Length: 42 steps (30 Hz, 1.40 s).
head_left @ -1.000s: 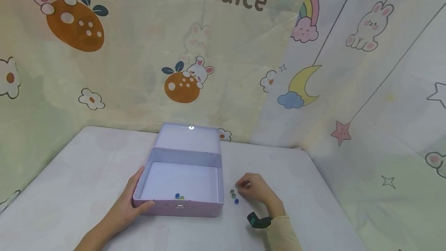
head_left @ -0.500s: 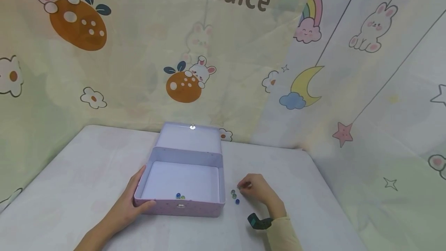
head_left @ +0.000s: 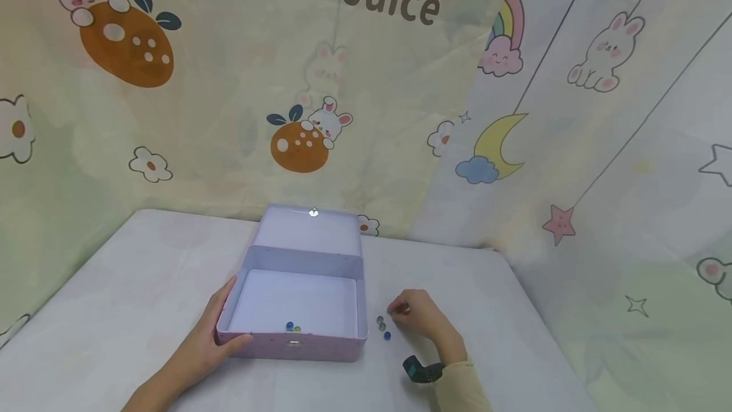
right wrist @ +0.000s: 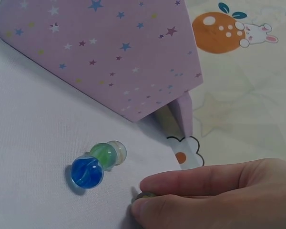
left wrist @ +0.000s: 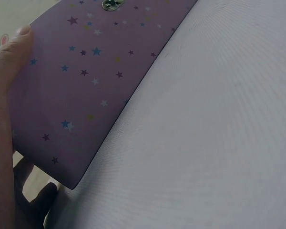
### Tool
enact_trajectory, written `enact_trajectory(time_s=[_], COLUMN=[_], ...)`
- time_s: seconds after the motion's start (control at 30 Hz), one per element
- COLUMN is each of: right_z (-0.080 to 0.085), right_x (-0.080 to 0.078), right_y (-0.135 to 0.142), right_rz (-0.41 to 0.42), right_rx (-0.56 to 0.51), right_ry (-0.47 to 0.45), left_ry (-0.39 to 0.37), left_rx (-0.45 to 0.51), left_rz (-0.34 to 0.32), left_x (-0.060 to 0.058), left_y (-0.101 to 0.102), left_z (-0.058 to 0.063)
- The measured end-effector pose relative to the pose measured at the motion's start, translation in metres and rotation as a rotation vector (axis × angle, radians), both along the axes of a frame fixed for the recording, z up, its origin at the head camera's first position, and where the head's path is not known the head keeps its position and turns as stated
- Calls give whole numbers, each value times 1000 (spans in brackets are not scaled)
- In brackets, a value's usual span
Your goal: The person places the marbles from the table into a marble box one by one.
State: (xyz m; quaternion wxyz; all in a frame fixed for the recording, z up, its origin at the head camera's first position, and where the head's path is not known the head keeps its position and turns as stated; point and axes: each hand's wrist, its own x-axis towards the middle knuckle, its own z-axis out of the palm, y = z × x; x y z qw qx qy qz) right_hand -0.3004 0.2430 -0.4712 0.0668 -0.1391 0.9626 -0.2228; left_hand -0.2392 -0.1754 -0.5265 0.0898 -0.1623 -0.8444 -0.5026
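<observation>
A lidded box point(head_left: 326, 348), pink-purple with small stars outside, stands with its lid raised on the table. My left hand point(head_left: 203, 341) grips its front left corner, the thumb on the front wall and fingers along the side. Inside, near the front wall, lie a blue marble point(head_left: 290, 325) and a yellow-green one. To the right of the box, my right hand point(head_left: 422, 316) pinches a dark marble point(right wrist: 144, 195) between thumb and forefinger, low at the table. Beside it rest a blue marble point(right wrist: 87, 171), a green marble point(right wrist: 103, 154) and a clearer marble point(right wrist: 118, 151), close together.
The white-covered table point(head_left: 457, 285) extends around the box on both sides. Behind it hangs a printed cloth point(head_left: 389, 113) with rabbits and oranges. On the right wrist sits a dark strapped device point(head_left: 422, 370).
The head view has shifted slightly. Both hands, the box and the marbles keep their places relative to one another.
</observation>
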Motion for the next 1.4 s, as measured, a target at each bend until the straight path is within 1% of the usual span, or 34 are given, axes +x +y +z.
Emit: enact_trajectory(time_s=[0.13,0.4,0.77,0.9,0.97,1.2,1.3,1.4], right_z=[0,4,11,18,24,43,51,60], right_x=[0,-1,0,3,5,15,15,8], right_y=[0,0,-4,-8,-11,-15,-21,-33], right_rz=[7,-32,6,28,38,23,70,167], right_rx=[4,-22,-61,-101,-126,-225,-237,-219], right_ry=[17,21,74,105,122,181,176,152], left_ry=[-12,-6,-14,-16,-12,10,9,5], left_rx=[6,8,21,28,35,21,6,-3], left_rz=[4,6,-6,-12,-15,-22,-10,6], left_x=[1,1,0,1,2,3,3,4], left_y=[-1,-1,-2,-1,0,3,2,-1], left_z=[-2,-3,-4,-2,-1,2,3,3])
